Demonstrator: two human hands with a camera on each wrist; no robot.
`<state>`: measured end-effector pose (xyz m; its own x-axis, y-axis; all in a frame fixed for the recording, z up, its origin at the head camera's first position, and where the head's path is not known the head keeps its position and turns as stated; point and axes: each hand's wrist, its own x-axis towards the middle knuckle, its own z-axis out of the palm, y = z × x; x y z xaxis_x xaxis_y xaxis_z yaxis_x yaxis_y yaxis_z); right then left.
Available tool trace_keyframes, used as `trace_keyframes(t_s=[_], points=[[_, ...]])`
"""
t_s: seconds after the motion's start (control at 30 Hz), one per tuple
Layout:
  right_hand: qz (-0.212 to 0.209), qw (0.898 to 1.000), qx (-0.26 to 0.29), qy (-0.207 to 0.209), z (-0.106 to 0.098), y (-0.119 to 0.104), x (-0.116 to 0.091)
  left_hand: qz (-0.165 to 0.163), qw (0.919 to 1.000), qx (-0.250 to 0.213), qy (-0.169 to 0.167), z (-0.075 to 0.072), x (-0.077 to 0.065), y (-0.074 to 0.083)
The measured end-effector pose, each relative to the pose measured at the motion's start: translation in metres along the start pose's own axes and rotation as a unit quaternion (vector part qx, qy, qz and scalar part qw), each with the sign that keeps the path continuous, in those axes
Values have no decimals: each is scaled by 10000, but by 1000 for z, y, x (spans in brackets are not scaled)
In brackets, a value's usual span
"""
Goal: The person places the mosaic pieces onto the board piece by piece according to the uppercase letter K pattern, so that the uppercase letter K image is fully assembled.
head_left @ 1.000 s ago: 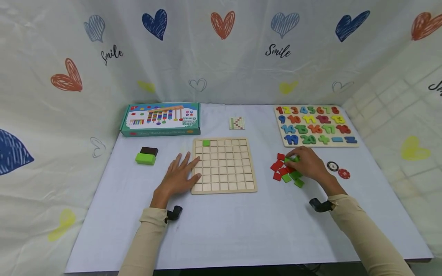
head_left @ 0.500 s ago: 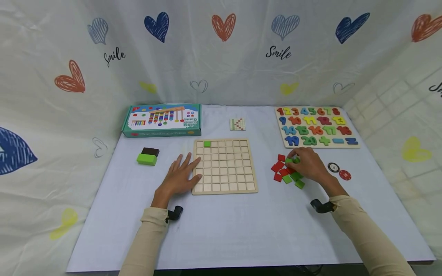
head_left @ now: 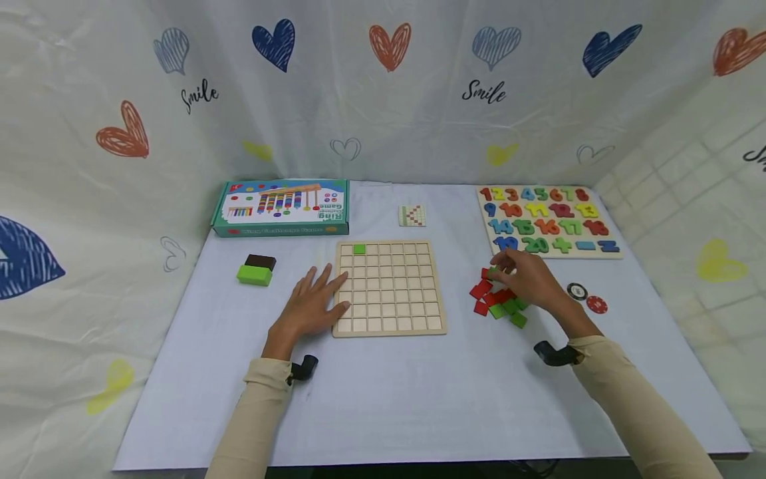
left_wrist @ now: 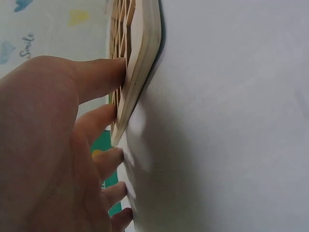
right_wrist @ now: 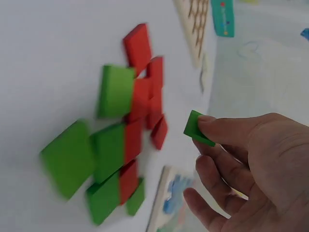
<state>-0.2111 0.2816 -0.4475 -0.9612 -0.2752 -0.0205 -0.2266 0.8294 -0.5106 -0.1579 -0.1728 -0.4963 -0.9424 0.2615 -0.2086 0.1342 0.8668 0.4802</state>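
A wooden grid board (head_left: 389, 287) lies mid-table, with one green tile (head_left: 359, 249) in its top row. My left hand (head_left: 308, 309) is spread flat at the board's left edge; in the left wrist view the thumb and index finger touch the rim, the other fingertips the table. Over on the right, my right hand (head_left: 528, 278) pinches a green square tile (right_wrist: 194, 126) between thumb and finger, raised above a loose pile. That pile mixes red tiles (right_wrist: 139, 99) and green tiles (right_wrist: 107, 152).
A green game box (head_left: 280, 208) stands back left, a small pattern card (head_left: 411, 215) behind the board. The number puzzle (head_left: 547, 221) is back right. Two round chips (head_left: 586, 297) lie right of the right hand; green and black blocks (head_left: 255, 274) sit left.
My right hand has lifted slightly from the pile with a green tile pinched in it, shifting a little to the left and away from me. The left hand stays on the board's edge.
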Motion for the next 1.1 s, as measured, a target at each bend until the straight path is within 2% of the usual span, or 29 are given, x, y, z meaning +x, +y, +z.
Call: trace_keyframes(t_s=[0.2, 0.4, 0.57, 0.9, 1.1], points=[[-493, 9984, 151, 248, 6, -39, 20, 1, 10000, -17, 78, -3, -1, 1], [-936, 9952, 177, 226, 21, -76, 46, -13, 10000, -33, 78, -2, 0, 2], [-1266, 9919, 117, 1, 41, -105, 64, -6, 10000, -31, 76, -3, 0, 1], [-1461, 9878, -18, -542, 88, -162, 100, -8, 9998, 200, -26, -4, 4, -1], [-1506, 9856, -279, -718, 112, -179, 120, -1, 9998, 194, -62, -2, 2, 1]])
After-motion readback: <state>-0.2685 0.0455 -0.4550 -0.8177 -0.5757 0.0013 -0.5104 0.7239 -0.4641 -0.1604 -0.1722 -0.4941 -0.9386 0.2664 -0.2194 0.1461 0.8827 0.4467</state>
